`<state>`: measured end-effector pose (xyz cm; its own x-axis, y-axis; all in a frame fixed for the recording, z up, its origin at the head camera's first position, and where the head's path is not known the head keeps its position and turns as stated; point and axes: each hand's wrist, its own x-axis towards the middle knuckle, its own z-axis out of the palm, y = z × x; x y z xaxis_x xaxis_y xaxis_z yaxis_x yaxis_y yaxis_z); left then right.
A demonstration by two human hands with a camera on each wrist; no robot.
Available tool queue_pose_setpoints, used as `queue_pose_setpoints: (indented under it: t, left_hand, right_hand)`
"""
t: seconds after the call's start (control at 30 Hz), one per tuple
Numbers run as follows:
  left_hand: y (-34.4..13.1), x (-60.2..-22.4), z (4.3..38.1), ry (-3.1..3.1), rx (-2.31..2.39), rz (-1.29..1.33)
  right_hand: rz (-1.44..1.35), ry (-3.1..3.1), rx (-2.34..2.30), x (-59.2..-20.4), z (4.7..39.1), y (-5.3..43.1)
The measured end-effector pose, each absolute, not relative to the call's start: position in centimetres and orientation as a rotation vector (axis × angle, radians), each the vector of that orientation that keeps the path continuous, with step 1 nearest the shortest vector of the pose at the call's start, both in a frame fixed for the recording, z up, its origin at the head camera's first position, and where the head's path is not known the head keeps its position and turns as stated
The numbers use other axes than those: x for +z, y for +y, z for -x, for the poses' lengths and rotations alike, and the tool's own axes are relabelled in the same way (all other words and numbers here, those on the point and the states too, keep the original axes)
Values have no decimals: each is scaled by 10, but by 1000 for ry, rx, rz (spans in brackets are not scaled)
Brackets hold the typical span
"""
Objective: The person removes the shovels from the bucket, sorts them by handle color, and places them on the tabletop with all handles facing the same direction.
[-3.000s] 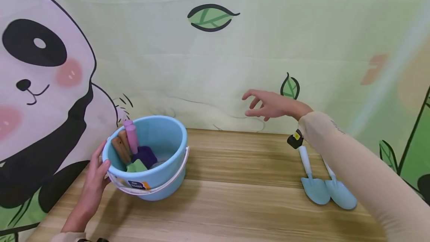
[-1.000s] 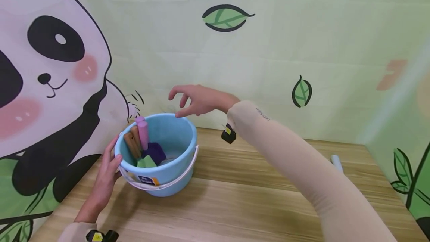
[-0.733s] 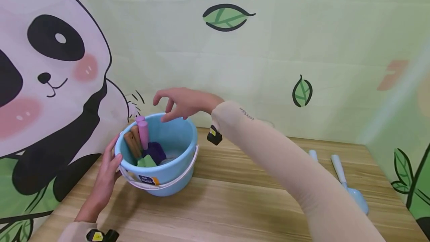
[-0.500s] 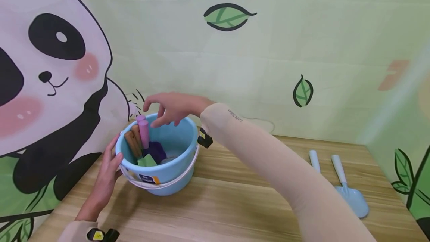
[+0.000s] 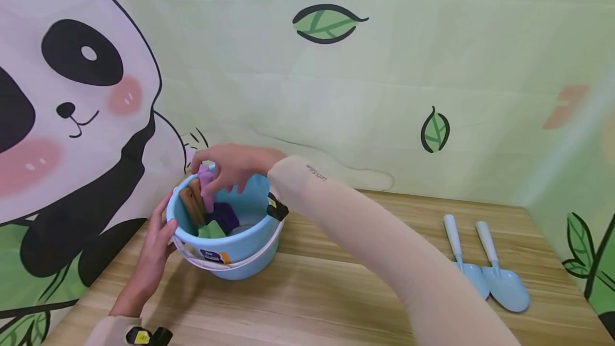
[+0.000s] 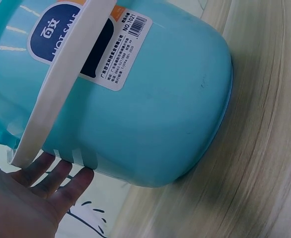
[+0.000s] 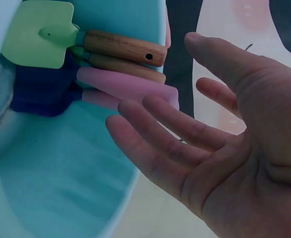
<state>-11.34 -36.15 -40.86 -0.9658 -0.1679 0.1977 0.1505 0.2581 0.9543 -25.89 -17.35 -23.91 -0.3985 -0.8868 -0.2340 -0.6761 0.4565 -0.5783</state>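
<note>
A light blue bucket [image 5: 240, 268] with a white handle stands on the table, its opening toward me. My left hand [image 5: 146, 255] holds its left side, thumb at the rim and fingers against the outer wall, seen also in the left wrist view. Inside lean two toy shovels with pink handles [image 7: 128, 84] and dark purple blades [image 7: 41, 91], beside green-bladed ones with brown wooden handles [image 7: 125, 47]. My right hand [image 5: 235, 167] is over the bucket, thumb and fingers spread around the pink handles. In the right wrist view, the fingertips are close to the handles without closing on them.
Two light blue shovels [image 5: 504, 282] lie on the wooden table [image 5: 346, 292] at the right, partly behind my right forearm. A cloth backdrop [image 5: 375, 68] with a panda and leaves rises behind the table.
My right hand has come from above the light blue shovels leftward, then down to the pink handles in the bucket. The left hand stays on the bucket.
</note>
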Motion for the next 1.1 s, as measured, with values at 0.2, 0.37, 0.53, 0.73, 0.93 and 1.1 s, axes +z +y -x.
queue_pose_setpoints:
  t: [0.2, 0.37, 0.53, 0.73, 0.93, 1.1]
  left_hand:
    - [-362, -411, 113, -2262, -1770, -12]
    - [-363, -411, 111, -2271, -1750, -9]
    - [-363, -410, 111, -2285, -1728, 7]
    - [-363, -411, 112, -2286, -1714, 20]
    - [-364, -412, 112, -2284, -1728, 29]
    - [-364, -412, 112, -2291, -1726, 25]
  right_hand:
    - [1259, 2232, -488, -245, 252, -185]
    - [1247, 2225, -469, -250, 245, -194]
    - [1238, 2219, -472, -255, 240, -201]
    - [1171, 2237, -470, -258, 237, -210]
    - [1137, 2272, -445, -260, 232, -218]
    - [1130, 2302, -467, -263, 227, -222]
